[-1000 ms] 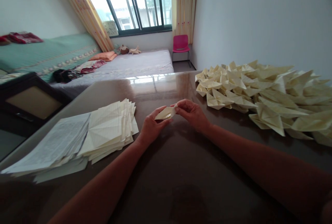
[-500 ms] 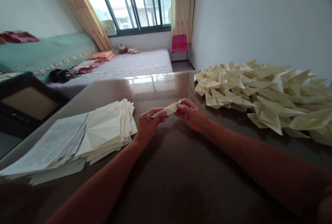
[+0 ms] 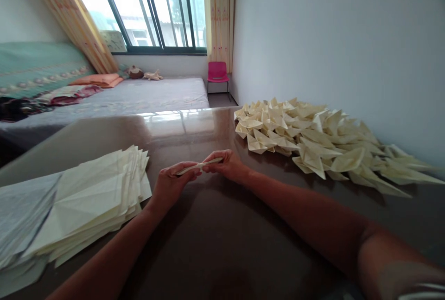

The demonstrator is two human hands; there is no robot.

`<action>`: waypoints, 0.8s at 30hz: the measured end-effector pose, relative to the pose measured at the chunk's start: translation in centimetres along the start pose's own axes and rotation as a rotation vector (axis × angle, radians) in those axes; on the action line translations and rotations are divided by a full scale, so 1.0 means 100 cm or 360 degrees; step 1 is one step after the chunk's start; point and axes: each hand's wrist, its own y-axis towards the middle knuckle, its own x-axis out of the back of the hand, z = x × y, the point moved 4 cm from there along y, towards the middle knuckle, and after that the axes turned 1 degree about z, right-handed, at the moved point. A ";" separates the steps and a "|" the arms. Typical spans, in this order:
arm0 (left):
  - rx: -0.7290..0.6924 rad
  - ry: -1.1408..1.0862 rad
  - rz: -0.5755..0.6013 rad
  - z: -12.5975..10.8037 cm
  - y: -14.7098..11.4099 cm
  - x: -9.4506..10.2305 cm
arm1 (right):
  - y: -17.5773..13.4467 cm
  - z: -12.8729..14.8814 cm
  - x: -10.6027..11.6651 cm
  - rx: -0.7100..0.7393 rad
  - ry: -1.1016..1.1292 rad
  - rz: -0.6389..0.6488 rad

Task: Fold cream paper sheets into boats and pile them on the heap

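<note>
Between my two hands is a narrow piece of folded cream paper, held just above the table and seen nearly edge-on. My left hand pinches its left end with thumb and fingers. At the other end my right hand grips it, fingers curled around the paper. Fingers cover much of the paper, so its full shape is hidden. Left of my left hand lies a stack of creased cream sheets. Beyond my right hand spreads a large heap of folded paper boats.
Grey printed sheets lie at the table's left, against the cream stack. The brown table has a shiny top. Past its far edge are a bed, a pink chair and a window. A white wall rises on the right.
My view has turned right and up, shifting everything left and down in the picture. The folded paper has tilted in my hands and now shows a thinner edge.
</note>
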 end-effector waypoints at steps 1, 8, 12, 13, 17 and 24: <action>-0.0010 0.0018 0.0011 0.000 0.001 0.000 | 0.000 0.001 0.000 -0.0003 0.0020 -0.0017; -0.0077 0.0114 0.0054 0.000 0.000 -0.002 | -0.005 0.013 -0.002 0.0008 -0.0108 -0.0049; -0.0148 0.0278 0.0169 0.004 0.000 -0.004 | -0.008 0.002 0.000 0.0014 -0.0596 -0.0090; -0.0180 0.0364 0.0182 0.005 0.001 -0.003 | -0.007 -0.001 0.001 0.0020 -0.0682 -0.0101; -0.0189 0.0531 0.0184 0.012 0.004 0.002 | -0.004 -0.003 0.007 0.0018 -0.0895 -0.0083; -0.0130 0.0390 0.0208 0.023 0.010 0.009 | -0.031 0.052 0.070 0.0095 -0.1154 -0.0230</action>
